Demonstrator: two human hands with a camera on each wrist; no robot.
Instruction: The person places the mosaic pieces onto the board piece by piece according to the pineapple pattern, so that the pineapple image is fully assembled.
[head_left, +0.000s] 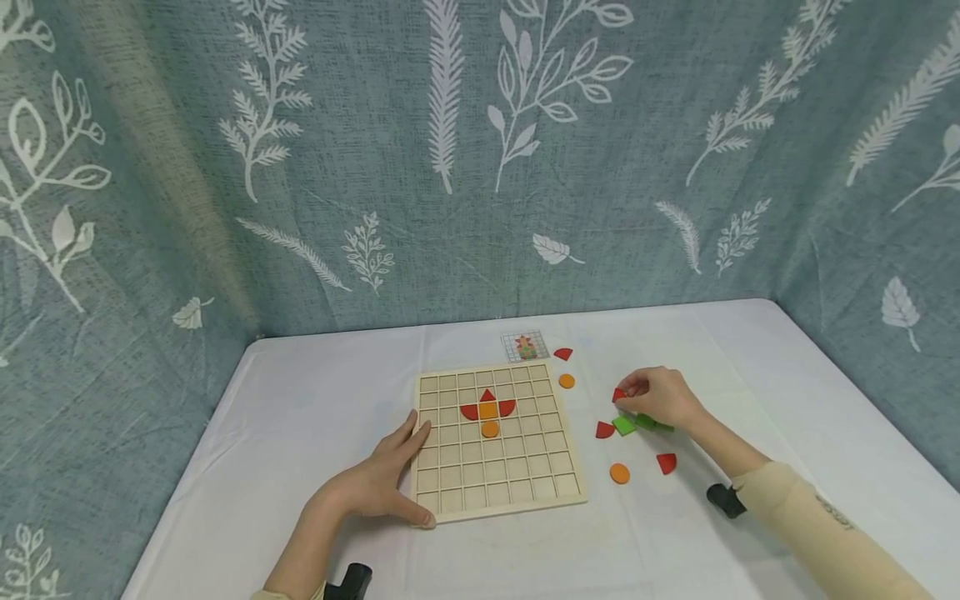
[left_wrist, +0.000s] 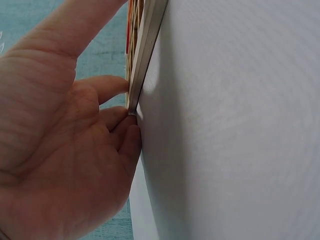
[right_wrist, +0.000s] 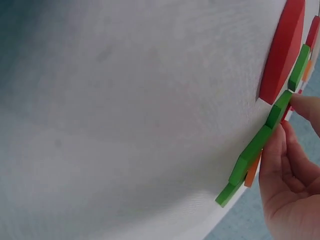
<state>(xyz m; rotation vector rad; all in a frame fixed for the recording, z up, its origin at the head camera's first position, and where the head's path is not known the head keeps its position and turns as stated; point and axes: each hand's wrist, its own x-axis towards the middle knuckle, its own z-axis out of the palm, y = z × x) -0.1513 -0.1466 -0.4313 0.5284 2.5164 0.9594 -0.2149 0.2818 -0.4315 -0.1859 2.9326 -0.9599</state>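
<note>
Where board ends, left fingers rest.

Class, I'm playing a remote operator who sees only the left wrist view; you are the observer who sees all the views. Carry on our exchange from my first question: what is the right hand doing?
Observer: The right hand pinches a red piece, off to the right of the board.
Operator: My view catches the board almost edge-on. Is there a full circle on it?
Observer: Yes, one orange disc lies on the grid.
Operator: And what lies just beyond the board's far edge?
Observer: A small picture card, near the far right corner.
</note>
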